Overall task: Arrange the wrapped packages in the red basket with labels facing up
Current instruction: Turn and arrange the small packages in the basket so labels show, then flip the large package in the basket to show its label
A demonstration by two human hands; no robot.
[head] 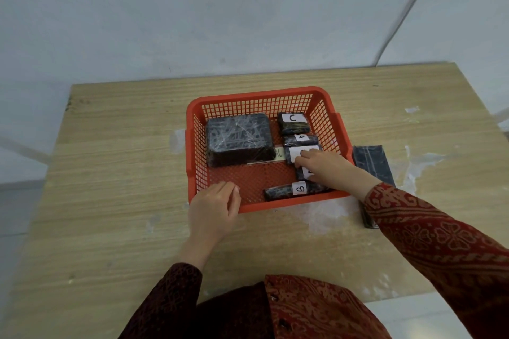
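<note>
The red plastic mesh basket [264, 96] is steadied by the left hand [213, 208], fingers curled loosely together on its near rim. Under the right hand [326, 166], fingertips pressed flat, a dark film-wrapped package with a white label [296, 154] is best nudged square (label kept upward).

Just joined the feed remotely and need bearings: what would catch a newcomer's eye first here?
The red basket at mid-table, holding dark wrapped packages: a big one at its left showing no label, small ones lettered C, A and B down its right. The right hand rests on two labelled packages there, the left hand at the near rim. One more dark package lies outside, right.
</note>
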